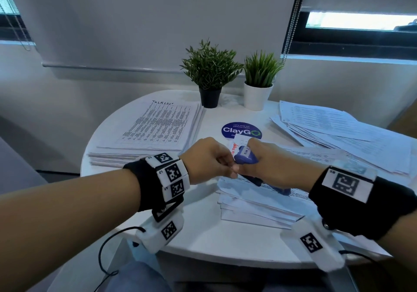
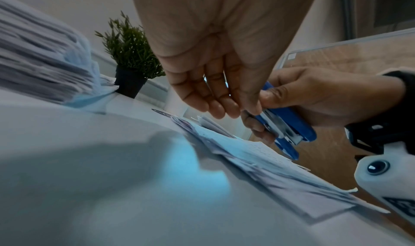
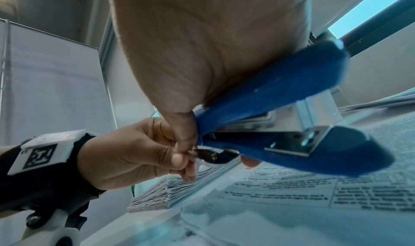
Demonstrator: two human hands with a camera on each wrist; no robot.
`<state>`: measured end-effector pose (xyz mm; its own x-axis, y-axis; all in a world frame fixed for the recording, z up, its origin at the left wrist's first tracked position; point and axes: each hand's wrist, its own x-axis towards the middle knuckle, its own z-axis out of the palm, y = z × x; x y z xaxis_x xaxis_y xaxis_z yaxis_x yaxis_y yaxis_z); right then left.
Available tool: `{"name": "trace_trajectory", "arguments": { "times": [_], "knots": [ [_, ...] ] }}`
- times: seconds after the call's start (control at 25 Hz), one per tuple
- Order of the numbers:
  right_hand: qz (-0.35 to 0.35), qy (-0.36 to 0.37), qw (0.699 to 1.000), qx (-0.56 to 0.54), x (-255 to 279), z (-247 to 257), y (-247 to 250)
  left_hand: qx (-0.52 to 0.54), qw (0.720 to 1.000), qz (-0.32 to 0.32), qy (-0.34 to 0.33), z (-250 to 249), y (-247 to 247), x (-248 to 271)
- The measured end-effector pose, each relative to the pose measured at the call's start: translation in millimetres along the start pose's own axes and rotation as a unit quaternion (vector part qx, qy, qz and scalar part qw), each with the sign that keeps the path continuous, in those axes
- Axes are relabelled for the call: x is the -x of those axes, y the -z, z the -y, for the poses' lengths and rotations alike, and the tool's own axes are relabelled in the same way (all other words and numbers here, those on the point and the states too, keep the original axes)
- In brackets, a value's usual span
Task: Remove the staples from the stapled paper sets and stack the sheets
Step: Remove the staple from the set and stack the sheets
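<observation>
My right hand [image 1: 268, 163] grips a blue stapler [image 1: 246, 156] above the near stack of printed sheets [image 1: 252, 208], its rear end turned toward my left hand. A dark metal remover tongue [image 3: 215, 155] sticks out of that rear end. My left hand [image 1: 233, 172] pinches the tongue's tip between thumb and forefinger [image 3: 179, 159]. Whether a staple sits between those fingertips is too small to tell. The left wrist view shows the stapler [image 2: 289, 125] open-mouthed over the sheets [image 2: 269, 162]. A tidy stack of printed sheets [image 1: 153, 131] lies at the table's left.
A loose, fanned pile of papers [image 1: 338, 133] covers the right side of the round white table [image 1: 203, 235]. Two potted plants, one in a black pot [image 1: 209, 97] and one in a white pot [image 1: 257, 98], stand at the back. A blue round sticker [image 1: 241, 130] lies in the middle.
</observation>
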<state>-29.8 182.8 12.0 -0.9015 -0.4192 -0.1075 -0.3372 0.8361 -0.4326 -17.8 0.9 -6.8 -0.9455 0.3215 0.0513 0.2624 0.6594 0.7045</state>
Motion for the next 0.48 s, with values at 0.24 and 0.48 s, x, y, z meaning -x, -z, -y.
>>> {"name": "trace_trajectory", "arguments": {
  "times": [0.24, 0.48],
  "knots": [
    [0.022, -0.022, 0.999, -0.014, 6.1, 7.0, 3.2, 0.061, 0.998, 0.001, 0.018, 7.6, 2.7, 4.5],
    [0.018, -0.029, 0.999, 0.001, 5.3, 3.5, 1.6, 0.024, 0.999, -0.022, 0.029, 10.7, 15.5, 10.7]
  ]
}}
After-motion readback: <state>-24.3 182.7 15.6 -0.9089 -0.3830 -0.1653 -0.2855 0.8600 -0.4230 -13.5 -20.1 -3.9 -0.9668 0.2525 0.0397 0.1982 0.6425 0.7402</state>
